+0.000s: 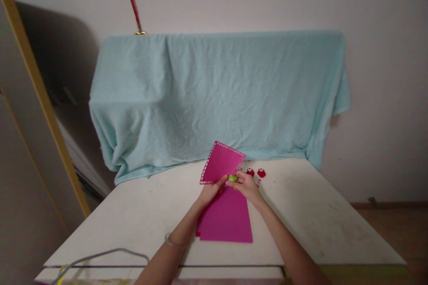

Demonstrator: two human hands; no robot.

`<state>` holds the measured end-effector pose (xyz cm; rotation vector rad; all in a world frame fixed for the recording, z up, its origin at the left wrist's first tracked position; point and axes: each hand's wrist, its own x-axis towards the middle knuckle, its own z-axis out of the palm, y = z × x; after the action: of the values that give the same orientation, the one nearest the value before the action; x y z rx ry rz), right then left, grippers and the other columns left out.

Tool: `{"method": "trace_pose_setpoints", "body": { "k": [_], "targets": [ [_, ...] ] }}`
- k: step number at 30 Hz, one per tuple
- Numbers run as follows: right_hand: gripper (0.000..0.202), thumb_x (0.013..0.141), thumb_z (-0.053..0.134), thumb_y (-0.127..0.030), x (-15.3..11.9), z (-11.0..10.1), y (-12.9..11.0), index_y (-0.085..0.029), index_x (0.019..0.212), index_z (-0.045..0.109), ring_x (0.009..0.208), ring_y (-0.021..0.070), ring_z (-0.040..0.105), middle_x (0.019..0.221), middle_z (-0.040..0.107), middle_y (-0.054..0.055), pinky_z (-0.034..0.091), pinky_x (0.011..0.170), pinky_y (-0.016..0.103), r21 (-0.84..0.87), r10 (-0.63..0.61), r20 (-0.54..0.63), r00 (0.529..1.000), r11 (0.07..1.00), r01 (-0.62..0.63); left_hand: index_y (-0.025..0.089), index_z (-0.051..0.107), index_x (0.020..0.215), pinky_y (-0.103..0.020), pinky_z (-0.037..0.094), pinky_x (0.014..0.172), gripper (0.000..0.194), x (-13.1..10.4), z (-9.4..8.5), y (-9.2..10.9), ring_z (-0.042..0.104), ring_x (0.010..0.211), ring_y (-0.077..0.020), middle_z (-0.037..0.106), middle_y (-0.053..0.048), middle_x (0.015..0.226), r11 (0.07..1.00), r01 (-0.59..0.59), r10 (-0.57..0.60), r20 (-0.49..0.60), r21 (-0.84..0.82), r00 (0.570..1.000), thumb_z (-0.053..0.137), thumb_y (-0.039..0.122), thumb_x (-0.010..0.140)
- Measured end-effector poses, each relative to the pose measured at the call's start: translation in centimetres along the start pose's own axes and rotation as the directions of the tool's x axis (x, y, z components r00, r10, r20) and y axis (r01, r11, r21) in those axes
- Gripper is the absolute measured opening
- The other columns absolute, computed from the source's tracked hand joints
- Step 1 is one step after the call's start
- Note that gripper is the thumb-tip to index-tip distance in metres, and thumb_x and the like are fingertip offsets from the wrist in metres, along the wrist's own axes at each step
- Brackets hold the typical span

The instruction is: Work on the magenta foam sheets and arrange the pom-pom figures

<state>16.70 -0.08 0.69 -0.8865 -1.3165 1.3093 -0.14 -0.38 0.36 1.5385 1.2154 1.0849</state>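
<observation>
Pale wall [234,0] fills the background, and well beyond the stack [225,218] a light-blue towel [227,89] drapes over something that it hides, down to the far edge of the white worktop [143,213]. Over the towel's top, beyond the stack and to its left, a red tassel [133,4] stands out against the wall, a gold ring [140,33] at its foot. A yellow strip [40,84] slants upward well to the stack's left.

The stack is magenta, with a bit of red [198,234] showing at its near left corner. At its far end, raised at an angle, is a magenta sheet [222,160] with small holes running along its edges. The left hand [212,190] has its grip clamped on the sheet's near edge, thumb on top, so most of the sheet lies beyond the grip; the fingers beneath are mostly hidden. The right hand [246,186] has its grip closed on a green tool [233,178], which sits between its fingertips, over the stack's far end and at the sheet's near right corner. Whether the left thumb touches the tool I cannot tell.

Just past the stack's far right corner lie two red pieces [261,173] with white tops, and magenta dots [259,181] are scattered near them. A bracelet [172,242] circles the left wrist, beside the stack's left edge; a grey cable [100,254] bends across the worktop's near edge, well left of the stack.
</observation>
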Motion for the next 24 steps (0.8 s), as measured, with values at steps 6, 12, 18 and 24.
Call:
{"method": "trace_pose_setpoints", "body": {
  "k": [6, 12, 18, 24],
  "targets": [
    [0.040, 0.060, 0.083, -0.041, -0.2, -0.1, -0.1, -0.016, 0.088, 0.066, 0.064, 0.0147, 0.063, 0.076, 0.070, 0.002, 0.044, 0.054, 0.023, -0.013, -0.003, 0.022, 1.000, 1.000, 0.003, 0.018, 0.048, 0.058, -0.028, 0.035, 0.057, 0.054, -0.2, -0.1, 0.6, 0.043, 0.051, -0.0124, 0.049, 0.002, 0.052, 1.000, 0.013, -0.013, 0.027, 0.011, 1.000, 0.049, 0.067, 0.081],
    [0.046, 0.054, 0.086, -0.041, -0.4, 0.0, -0.7, -0.016, 0.088, 0.069, 0.065, 0.0169, 0.065, 0.077, 0.071, 0.004, 0.047, 0.055, 0.025, -0.008, 0.037, 0.008, 0.999, 0.999, -0.037, 0.017, 0.056, 0.065, -0.030, 0.040, 0.062, 0.050, -0.5, -0.2, 1.5, 0.047, 0.057, -0.0152, 0.052, -0.001, 0.055, 1.000, 0.007, -0.006, 0.018, -0.009, 1.000, 0.053, 0.065, 0.078],
    [0.041, 0.049, 0.087, -0.043, -0.7, 0.6, -1.4, -0.017, 0.076, 0.070, 0.067, 0.0206, 0.065, 0.073, 0.071, 0.006, 0.051, 0.061, 0.031, 0.022, 0.009, -0.060, 0.998, 1.000, -0.008, 0.018, 0.060, 0.073, -0.033, 0.043, 0.070, 0.044, -0.8, 0.0, 2.2, 0.054, 0.069, -0.0201, 0.058, -0.003, 0.062, 0.999, -0.032, 0.033, -0.020, 0.036, 0.999, 0.053, 0.062, 0.078],
    [0.041, 0.050, 0.086, -0.044, -0.4, 0.6, -0.9, -0.014, 0.075, 0.072, 0.051, 0.0122, 0.054, 0.065, 0.068, 0.003, 0.037, 0.044, 0.022, 0.022, 0.096, -0.120, 0.988, 0.995, -0.094, 0.018, 0.060, 0.072, -0.033, 0.043, 0.068, 0.043, -0.7, 0.1, 1.8, 0.053, 0.066, -0.0195, 0.058, -0.003, 0.062, 0.997, -0.027, 0.027, -0.007, 0.068, 1.000, 0.053, 0.060, 0.079]
  ]
}}
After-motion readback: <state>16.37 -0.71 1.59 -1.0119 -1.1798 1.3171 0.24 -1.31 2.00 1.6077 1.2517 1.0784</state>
